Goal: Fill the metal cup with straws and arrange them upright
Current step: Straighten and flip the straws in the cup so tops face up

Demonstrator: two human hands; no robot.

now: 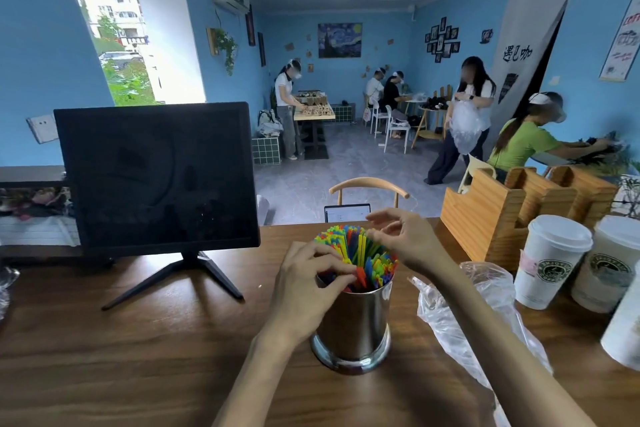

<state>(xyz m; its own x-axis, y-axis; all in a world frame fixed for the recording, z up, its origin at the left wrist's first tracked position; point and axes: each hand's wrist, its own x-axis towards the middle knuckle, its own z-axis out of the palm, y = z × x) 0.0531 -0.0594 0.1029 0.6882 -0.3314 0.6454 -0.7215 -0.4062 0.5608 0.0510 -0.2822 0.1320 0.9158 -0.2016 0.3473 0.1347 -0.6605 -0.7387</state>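
Note:
A shiny metal cup [356, 326] stands on the wooden table [138, 340] in front of me. It is packed with colourful straws [360, 250] in yellow, green, blue and orange, standing roughly upright and fanning out at the top. My left hand [304, 291] is at the cup's left rim, its fingers curled round the straws there. My right hand [405, 239] hovers over the right side of the bundle, thumb and fingertips pinching the tops of a few straws.
A black monitor [156, 177] on a stand is at the left. A crumpled clear plastic bag [467, 315] lies right of the cup. Lidded paper coffee cups [550, 260] and wooden holders [498, 211] stand at the right. A chair back [367, 184] is beyond the table.

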